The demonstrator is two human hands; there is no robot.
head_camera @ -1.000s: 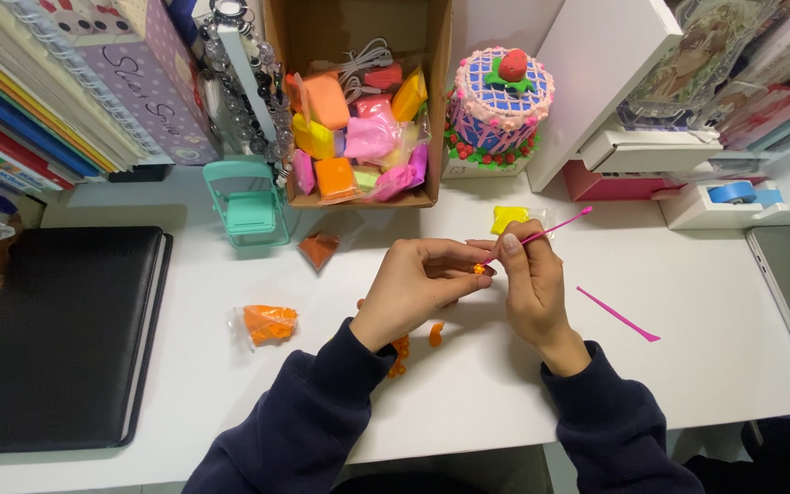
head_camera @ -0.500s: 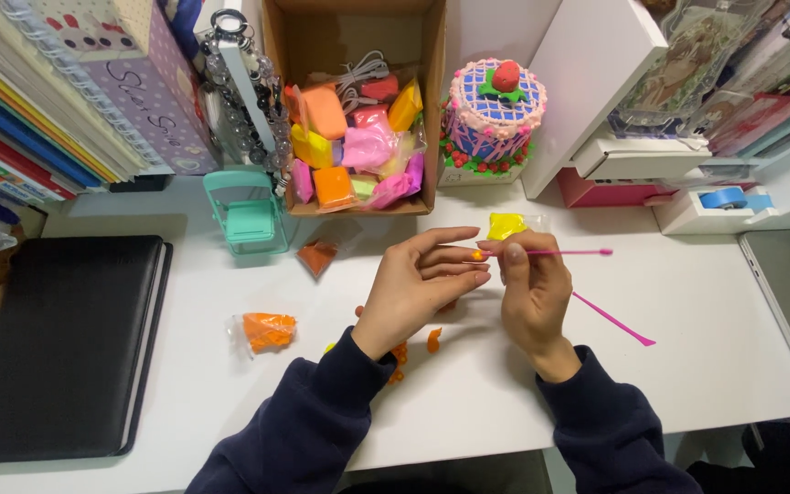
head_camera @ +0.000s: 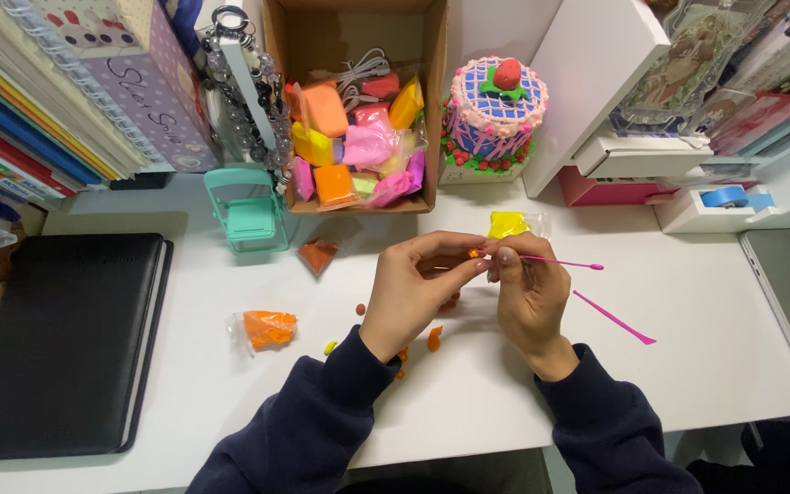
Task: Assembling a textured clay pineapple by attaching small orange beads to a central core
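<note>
- Left hand (head_camera: 413, 288) pinches a tiny orange clay piece (head_camera: 474, 253); right hand (head_camera: 528, 293) grips a thin pink plastic stick (head_camera: 564, 263), mid-desk.
- Open white desk (head_camera: 688, 366) to the right.
- Cardboard box (head_camera: 358, 197) behind holds coloured clay packets (head_camera: 358, 137).

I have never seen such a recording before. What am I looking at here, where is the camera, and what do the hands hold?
There is no machine here. A person wears a camera on the head, so the picture looks down at their own two hands over a white desk.

The left hand and the right hand meet at the fingertips around a tiny orange piece of clay. The right hand also holds a thin pink tool, which points to the right.

A second pink tool lies on the desk beside it. Also there: small orange bits, an orange clay bag, a yellow clay bag, a cardboard box of coloured clay packs, a decorated toy cake, a mint toy chair and a black notebook.
</note>
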